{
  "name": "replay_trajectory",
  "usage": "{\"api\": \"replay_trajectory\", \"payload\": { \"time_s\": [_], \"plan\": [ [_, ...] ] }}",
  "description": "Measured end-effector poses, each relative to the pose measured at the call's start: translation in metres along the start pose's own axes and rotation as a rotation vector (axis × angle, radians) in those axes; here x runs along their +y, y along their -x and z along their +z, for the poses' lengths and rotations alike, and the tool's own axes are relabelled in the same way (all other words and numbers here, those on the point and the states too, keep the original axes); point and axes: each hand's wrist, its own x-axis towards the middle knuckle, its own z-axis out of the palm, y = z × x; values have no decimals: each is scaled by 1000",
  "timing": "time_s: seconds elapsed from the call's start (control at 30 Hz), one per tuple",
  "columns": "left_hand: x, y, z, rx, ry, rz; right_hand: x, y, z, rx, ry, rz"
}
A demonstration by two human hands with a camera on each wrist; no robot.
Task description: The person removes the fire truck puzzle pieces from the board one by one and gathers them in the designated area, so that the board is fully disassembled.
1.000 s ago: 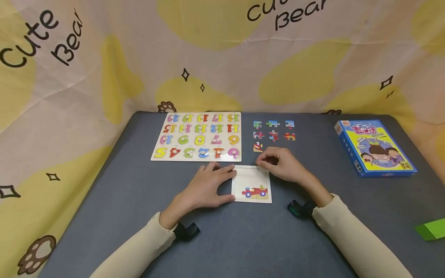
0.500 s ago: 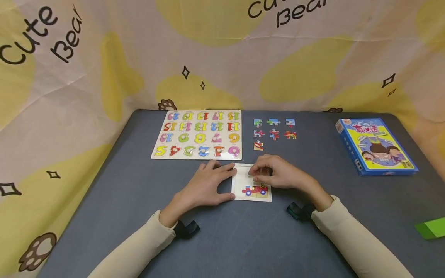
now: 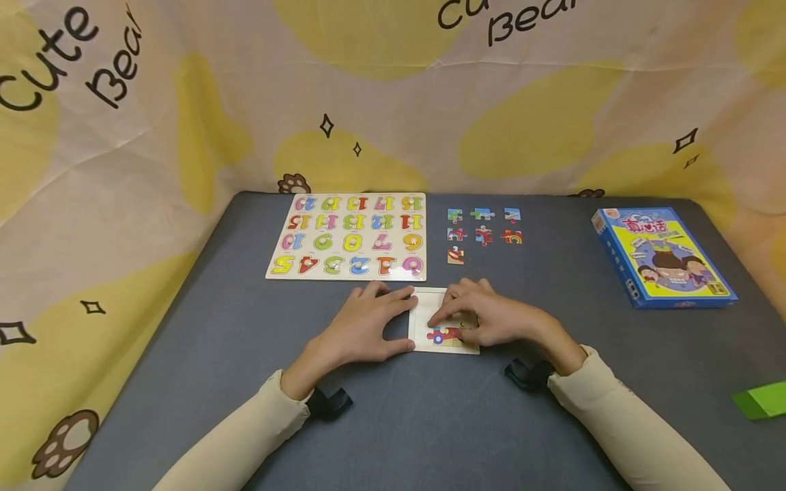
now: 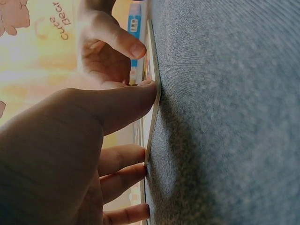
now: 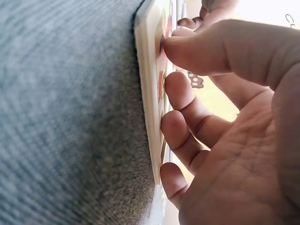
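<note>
A small white puzzle tray lies in the middle of the grey table. Joined jigsaw pieces with a red truck picture fill its lower right part. My left hand rests at the tray's left edge, thumb near the lower corner and fingers spread toward the upper one. Over the right half is my right hand. Its thumb touches the truck picture, and the index finger reaches leftward across the bare tray floor. In the right wrist view, the fingertips bend down onto the tray's surface. The hand covers the picture's right part.
Several loose jigsaw pieces lie in rows behind the tray. A number puzzle board is at the back left. A blue and yellow box lies at the right, with a green block at the table's right side.
My right hand has moved from the tray's upper right corner down and left onto the truck picture, its thumb and index finger spreading apart. The left hand has stayed at the left edge.
</note>
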Motion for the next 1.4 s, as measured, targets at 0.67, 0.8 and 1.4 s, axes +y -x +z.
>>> {"api": "replay_trajectory", "payload": {
  "time_s": [0.67,0.8,1.4],
  "plan": [
    [-2,0,1,8,-4,1,2,0,-2,-37,-12,-4],
    [-2,0,1,0,-6,-3,1,0,-2,-38,-15,-9],
    [0,1,-1,6,-1,5,0,2,-4,-57,-37,-19]
  ]
}}
